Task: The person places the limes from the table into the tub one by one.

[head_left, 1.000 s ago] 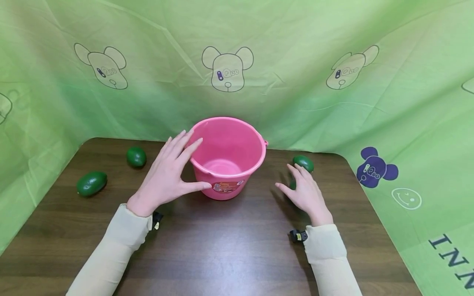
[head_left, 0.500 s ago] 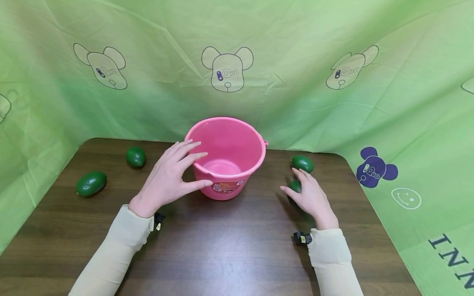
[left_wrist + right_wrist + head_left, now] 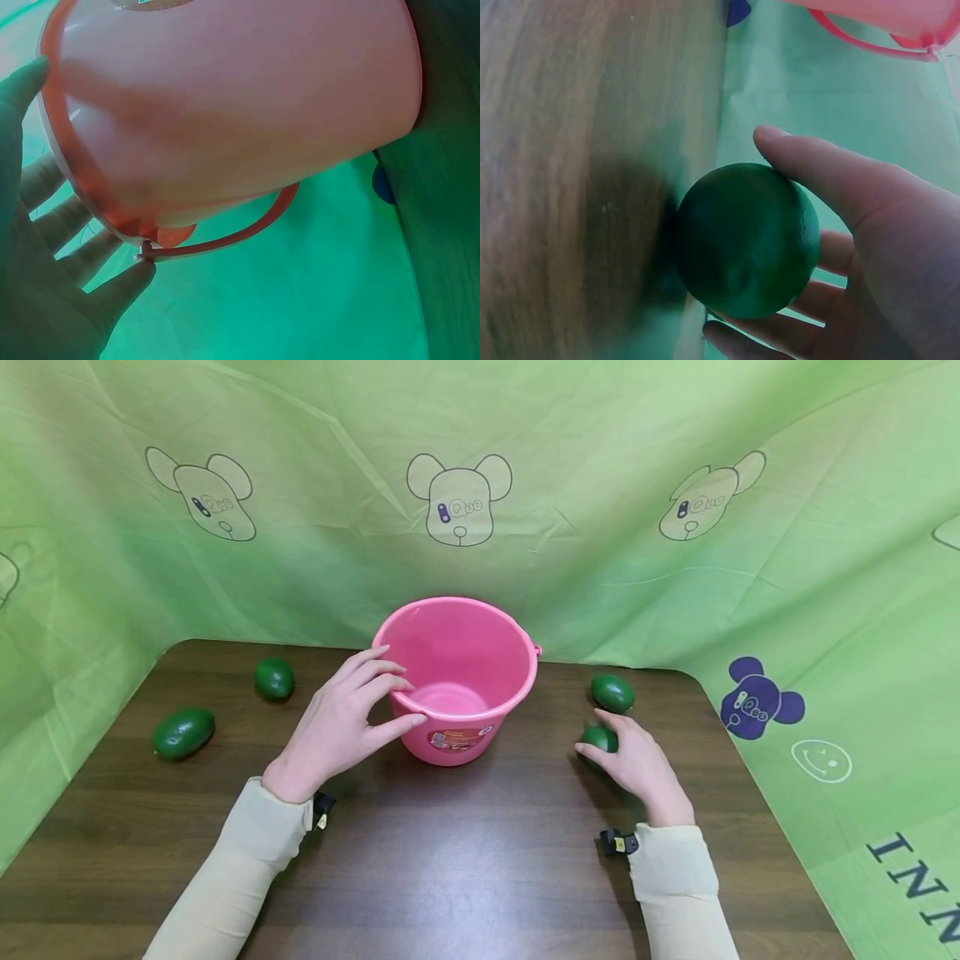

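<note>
A pink bucket (image 3: 453, 693) stands upright near the table's back edge. My left hand (image 3: 333, 727) is at its left rim, the fingers extended over the edge and the thumb near the outer wall. In the left wrist view the thumb meets the bucket's rim (image 3: 56, 120), and the fingers spread behind it toward the handle (image 3: 240, 236). My right hand (image 3: 641, 768) is around a glossy dark green avocado (image 3: 746, 240) on the table. Its thumb lies along one side, and its loosely bent fingers are partly hidden behind the fruit.
Another avocado (image 3: 612, 693) lies just behind the right hand. Two more, an upper avocado (image 3: 274, 679) and a lower avocado (image 3: 183, 732), lie on the left side of the wooden table (image 3: 465, 868). A green printed cloth (image 3: 585, 510) hangs behind and at the sides.
My left hand's fingers have lowered onto the bucket's rim. My right hand has shifted slightly right and toward me, its thumb and fingers drawing in around the nearer avocado.
</note>
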